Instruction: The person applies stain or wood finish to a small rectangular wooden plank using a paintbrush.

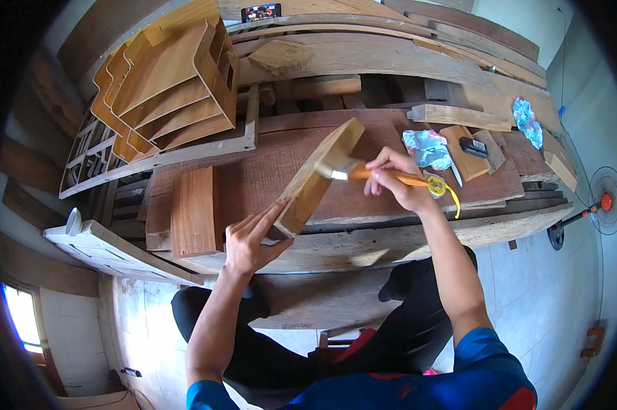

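Observation:
My left hand grips the near end of a light wooden board, which is held tilted above the workbench. The board's far end points up and away from me. In my right hand is a paintbrush with an orange handle and a metal collar. Its head meets the board's right-hand face around the middle, slightly blurred. Just beyond my right hand, a yellow tape measure lies with a bit of its tape out. A reddish-brown wooden block rests to the left of my left hand.
A wooden tiered tray stands at the back left. Crumpled blue cloths, a black object and wood offcuts lie on the right. A phone is propped at the back. A fan stands far right.

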`<state>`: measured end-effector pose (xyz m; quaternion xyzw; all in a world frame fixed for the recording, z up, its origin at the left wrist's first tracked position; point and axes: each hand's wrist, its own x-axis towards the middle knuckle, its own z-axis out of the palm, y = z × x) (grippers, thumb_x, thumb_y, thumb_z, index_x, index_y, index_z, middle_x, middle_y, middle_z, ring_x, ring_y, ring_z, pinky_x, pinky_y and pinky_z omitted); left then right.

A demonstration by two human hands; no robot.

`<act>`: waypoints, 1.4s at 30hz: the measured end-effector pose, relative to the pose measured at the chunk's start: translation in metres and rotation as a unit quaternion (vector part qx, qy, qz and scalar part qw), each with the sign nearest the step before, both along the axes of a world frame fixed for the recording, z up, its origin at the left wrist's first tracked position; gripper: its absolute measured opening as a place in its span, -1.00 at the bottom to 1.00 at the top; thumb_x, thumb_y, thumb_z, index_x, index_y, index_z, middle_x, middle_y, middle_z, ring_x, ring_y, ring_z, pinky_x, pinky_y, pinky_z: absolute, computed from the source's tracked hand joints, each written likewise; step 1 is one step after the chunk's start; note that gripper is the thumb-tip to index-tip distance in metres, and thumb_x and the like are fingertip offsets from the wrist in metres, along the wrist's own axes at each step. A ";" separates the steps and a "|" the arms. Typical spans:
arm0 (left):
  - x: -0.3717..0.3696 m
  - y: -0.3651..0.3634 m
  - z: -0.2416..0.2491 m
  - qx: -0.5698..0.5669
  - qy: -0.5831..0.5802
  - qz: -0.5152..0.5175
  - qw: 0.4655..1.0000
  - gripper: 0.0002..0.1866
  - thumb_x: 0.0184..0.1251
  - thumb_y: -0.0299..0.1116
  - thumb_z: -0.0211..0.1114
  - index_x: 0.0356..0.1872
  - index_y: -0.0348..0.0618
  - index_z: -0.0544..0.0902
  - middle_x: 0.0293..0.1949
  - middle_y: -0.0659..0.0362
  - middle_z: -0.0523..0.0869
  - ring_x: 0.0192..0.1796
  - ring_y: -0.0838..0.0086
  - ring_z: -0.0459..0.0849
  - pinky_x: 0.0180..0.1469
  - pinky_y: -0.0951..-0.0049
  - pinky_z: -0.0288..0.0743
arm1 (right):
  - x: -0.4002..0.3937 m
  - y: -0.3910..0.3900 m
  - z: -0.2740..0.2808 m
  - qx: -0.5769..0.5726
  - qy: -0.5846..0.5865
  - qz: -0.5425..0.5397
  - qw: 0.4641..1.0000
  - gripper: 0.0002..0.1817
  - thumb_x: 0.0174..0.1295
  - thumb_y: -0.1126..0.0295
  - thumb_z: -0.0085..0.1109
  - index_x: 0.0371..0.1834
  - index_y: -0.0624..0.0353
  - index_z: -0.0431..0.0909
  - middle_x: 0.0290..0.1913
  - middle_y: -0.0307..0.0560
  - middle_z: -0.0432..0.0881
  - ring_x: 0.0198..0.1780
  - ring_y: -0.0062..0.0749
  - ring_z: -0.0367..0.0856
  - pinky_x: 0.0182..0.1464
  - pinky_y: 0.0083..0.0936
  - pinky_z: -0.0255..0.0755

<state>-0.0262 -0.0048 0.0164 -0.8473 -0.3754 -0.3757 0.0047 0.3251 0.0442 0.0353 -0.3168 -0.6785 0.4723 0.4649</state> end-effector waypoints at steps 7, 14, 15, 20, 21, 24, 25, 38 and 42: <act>0.002 0.000 0.006 0.014 0.014 -0.016 1.000 -0.26 -0.13 -0.32 0.69 0.24 -0.12 0.68 0.12 0.09 0.80 0.00 0.23 0.85 0.00 0.32 0.78 | 0.020 0.036 -0.020 0.010 -0.007 -0.220 0.976 -0.84 0.56 0.34 0.12 0.03 0.18 0.57 -0.29 -0.14 0.73 -0.29 -0.53 0.74 -0.38 -0.61 0.51; 0.001 -0.001 0.000 0.001 0.015 0.003 1.000 -0.25 -0.12 -0.29 0.69 0.24 -0.10 0.67 0.15 0.10 0.79 0.08 0.30 0.83 0.04 0.32 0.78 | 0.017 0.026 0.003 -0.097 0.038 -0.020 0.994 -0.79 0.55 0.28 0.11 0.04 0.19 0.58 -0.26 -0.09 0.73 -0.24 -0.40 0.78 -0.32 -0.54 0.57; 0.001 -0.002 0.000 0.005 0.018 -0.001 1.000 -0.25 -0.11 -0.29 0.68 0.25 -0.10 0.67 0.15 0.10 0.79 0.09 0.30 0.83 0.04 0.32 0.78 | 0.019 0.031 0.000 -0.086 0.018 -0.090 0.992 -0.78 0.55 0.28 0.12 0.06 0.17 0.58 -0.22 -0.10 0.74 -0.24 -0.43 0.77 -0.31 -0.56 0.57; -0.001 -0.001 -0.001 0.016 0.032 -0.003 0.999 -0.25 -0.09 -0.27 0.68 0.26 -0.10 0.66 0.15 0.09 0.79 0.09 0.29 0.82 0.04 0.31 0.78 | 0.028 0.035 0.001 -0.094 0.022 -0.017 0.995 -0.80 0.56 0.26 0.12 0.01 0.16 0.58 -0.26 -0.11 0.74 -0.24 -0.49 0.76 -0.32 -0.59 0.55; -0.001 -0.001 0.000 0.015 0.026 -0.003 1.000 -0.24 -0.08 -0.25 0.68 0.28 -0.09 0.65 0.15 0.09 0.79 0.09 0.28 0.83 0.03 0.30 0.78 | 0.030 0.033 0.007 -0.127 0.035 0.065 0.989 -0.81 0.57 0.28 0.12 -0.01 0.17 0.59 -0.26 -0.11 0.75 -0.24 -0.51 0.76 -0.32 -0.60 0.55; -0.001 0.001 0.001 0.008 0.019 -0.004 1.000 -0.25 -0.07 -0.24 0.68 0.28 -0.08 0.65 0.15 0.10 0.79 0.08 0.28 0.83 0.02 0.31 0.79 | 0.027 0.041 0.002 -0.077 0.031 -0.125 0.989 -0.82 0.56 0.29 0.12 -0.03 0.17 0.59 -0.27 -0.12 0.75 -0.24 -0.51 0.77 -0.31 -0.58 0.56; -0.001 0.000 0.001 0.009 0.022 -0.004 1.000 -0.25 -0.07 -0.24 0.68 0.28 -0.08 0.65 0.15 0.10 0.79 0.07 0.28 0.83 0.02 0.31 0.79 | 0.020 0.045 -0.004 -0.065 0.007 -0.239 0.969 -0.82 0.55 0.29 0.14 -0.03 0.18 0.58 -0.29 -0.12 0.75 -0.24 -0.49 0.77 -0.32 -0.56 0.57; -0.002 0.002 0.004 0.019 0.036 -0.009 0.999 -0.22 -0.07 -0.23 0.68 0.30 -0.08 0.64 0.14 0.08 0.79 0.06 0.26 0.84 0.02 0.32 0.79 | 0.022 0.042 -0.002 -0.034 -0.018 -0.117 0.992 -0.83 0.53 0.31 0.17 0.00 0.17 0.60 -0.34 -0.10 0.74 -0.35 -0.53 0.74 -0.37 -0.64 0.50; -0.001 0.002 0.006 -0.003 0.005 -0.006 1.000 -0.26 -0.09 -0.30 0.71 0.24 -0.19 0.67 0.03 -0.03 0.82 -0.01 0.17 0.86 0.03 0.25 0.79 | 0.024 0.047 -0.004 -0.053 0.036 -0.167 0.984 -0.82 0.55 0.31 0.12 -0.03 0.19 0.60 -0.34 -0.10 0.75 -0.31 -0.52 0.75 -0.36 -0.62 0.52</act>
